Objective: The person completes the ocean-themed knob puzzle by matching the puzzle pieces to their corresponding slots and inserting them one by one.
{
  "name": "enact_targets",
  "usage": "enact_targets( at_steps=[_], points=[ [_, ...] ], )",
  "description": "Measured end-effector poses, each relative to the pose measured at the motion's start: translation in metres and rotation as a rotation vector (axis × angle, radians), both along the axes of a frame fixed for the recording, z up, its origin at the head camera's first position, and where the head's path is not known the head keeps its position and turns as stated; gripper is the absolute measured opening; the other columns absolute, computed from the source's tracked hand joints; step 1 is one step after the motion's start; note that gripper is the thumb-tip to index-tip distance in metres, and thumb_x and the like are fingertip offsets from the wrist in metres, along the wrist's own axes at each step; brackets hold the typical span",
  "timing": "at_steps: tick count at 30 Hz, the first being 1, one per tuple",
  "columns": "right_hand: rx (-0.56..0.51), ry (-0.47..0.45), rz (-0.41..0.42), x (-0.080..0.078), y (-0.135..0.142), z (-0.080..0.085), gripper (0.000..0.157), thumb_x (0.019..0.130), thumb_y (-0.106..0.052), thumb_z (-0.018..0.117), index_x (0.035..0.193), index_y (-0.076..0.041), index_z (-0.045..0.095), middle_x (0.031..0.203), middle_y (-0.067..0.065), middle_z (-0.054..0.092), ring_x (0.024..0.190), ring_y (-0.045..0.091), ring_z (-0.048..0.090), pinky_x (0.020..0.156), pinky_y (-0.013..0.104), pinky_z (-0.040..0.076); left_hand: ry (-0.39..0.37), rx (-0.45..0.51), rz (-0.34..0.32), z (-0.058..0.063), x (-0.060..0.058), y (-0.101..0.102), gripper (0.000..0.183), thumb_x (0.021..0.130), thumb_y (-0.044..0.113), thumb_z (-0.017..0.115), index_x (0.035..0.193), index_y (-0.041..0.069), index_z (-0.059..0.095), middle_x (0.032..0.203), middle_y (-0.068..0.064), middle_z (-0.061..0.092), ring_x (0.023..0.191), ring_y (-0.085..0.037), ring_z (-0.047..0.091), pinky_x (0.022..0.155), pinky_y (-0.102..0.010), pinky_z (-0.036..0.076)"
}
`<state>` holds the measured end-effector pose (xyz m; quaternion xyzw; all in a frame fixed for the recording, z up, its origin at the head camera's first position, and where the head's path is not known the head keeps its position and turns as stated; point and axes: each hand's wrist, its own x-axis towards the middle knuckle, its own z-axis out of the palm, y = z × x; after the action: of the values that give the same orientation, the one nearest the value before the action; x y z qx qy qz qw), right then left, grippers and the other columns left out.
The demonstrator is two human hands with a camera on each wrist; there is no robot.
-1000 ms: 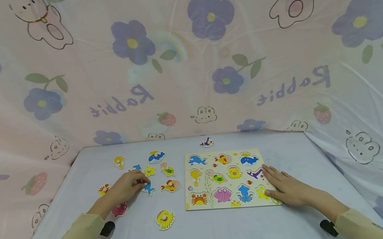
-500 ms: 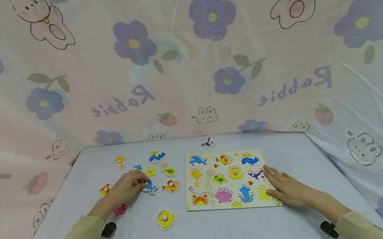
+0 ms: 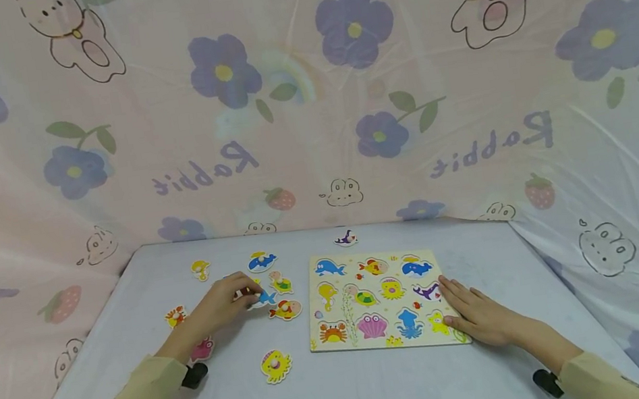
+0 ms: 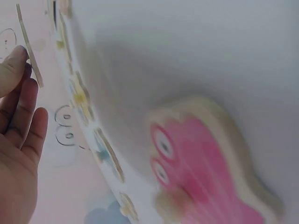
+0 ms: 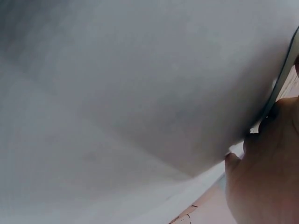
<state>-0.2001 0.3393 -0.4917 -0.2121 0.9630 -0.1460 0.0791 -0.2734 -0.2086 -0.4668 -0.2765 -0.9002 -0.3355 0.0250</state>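
My left hand [image 3: 221,309] pinches a blue whale puzzle piece [image 3: 267,297] between thumb and fingers. In the left wrist view this piece [image 4: 32,56] appears edge-on, raised off the table. Right of it lies a pale wooden puzzle board [image 3: 371,347] with sea-animal pictures. My right hand [image 3: 483,318] rests along the board's right edge, fingers straight. Close to the left hand are a red fish piece [image 3: 285,310] and a turtle piece [image 3: 280,283]. A star piece is mostly hidden behind the fingers.
A yellow octopus piece [image 3: 276,366] lies in front, and a pink shell piece [image 3: 202,349] beside the left wrist. Farther out are crab [image 3: 176,316], seahorse [image 3: 200,269] and capped whale [image 3: 262,261] pieces. Behind the board sits a purple piece [image 3: 346,238]. A printed curtain [image 3: 302,161] hangs behind.
The left hand has lifted the blue whale piece and shifted right and slightly away with it. Another blue piece seen earlier is now behind that hand. The right hand stays put.
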Motion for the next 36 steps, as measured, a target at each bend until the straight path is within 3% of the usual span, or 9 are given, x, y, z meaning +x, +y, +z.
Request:
enact_targets(
  at_steps=[4, 16, 28, 36],
  points=[
    [0.005, -0.001, -0.002, 0.000, 0.001, -0.001, 0.080, 0.108, -0.050, 0.049, 0.162, 0.004, 0.025, 0.170, 0.023, 0.016, 0.154, 0.050, 0.018, 0.118, 0.071, 0.018, 0.043, 0.002, -0.013, 0.001, -0.004, 0.014, 0.011, 0.095, 0.008, 0.076, 0.105, 0.012, 0.076, 0.101, 0.004, 0.068, 0.091, -0.011, 0.063, 0.078, -0.027, 0.055],
    [0.038, 0.005, 0.007, 0.001, 0.002, -0.001, 0.078, 0.109, -0.050, 0.047, 0.162, 0.003, 0.024, 0.171, 0.022, 0.015, 0.154, 0.048, 0.018, 0.119, 0.069, 0.019, 0.050, -0.004, -0.026, 0.011, -0.021, 0.061, 0.012, 0.095, 0.011, 0.076, 0.107, 0.010, 0.076, 0.100, 0.005, 0.067, 0.092, -0.012, 0.062, 0.081, -0.032, 0.054],
    [0.068, 0.012, 0.001, -0.003, 0.001, -0.003, 0.081, 0.108, -0.054, 0.045, 0.162, 0.002, 0.024, 0.171, 0.021, 0.014, 0.155, 0.047, 0.016, 0.120, 0.068, 0.018, -0.024, -0.062, 0.023, 0.005, -0.047, 0.096, 0.010, 0.099, 0.018, 0.072, 0.108, 0.016, 0.076, 0.103, 0.005, 0.065, 0.092, -0.013, 0.060, 0.080, -0.029, 0.053],
    [0.073, 0.025, 0.012, -0.002, 0.000, -0.001, 0.080, 0.108, -0.052, 0.047, 0.162, 0.003, 0.025, 0.171, 0.021, 0.016, 0.155, 0.047, 0.018, 0.120, 0.067, 0.020, -0.038, -0.105, 0.002, 0.008, -0.062, 0.112, 0.012, 0.099, 0.019, 0.072, 0.110, 0.015, 0.075, 0.103, 0.005, 0.065, 0.092, -0.012, 0.059, 0.081, -0.027, 0.053]
  ],
)
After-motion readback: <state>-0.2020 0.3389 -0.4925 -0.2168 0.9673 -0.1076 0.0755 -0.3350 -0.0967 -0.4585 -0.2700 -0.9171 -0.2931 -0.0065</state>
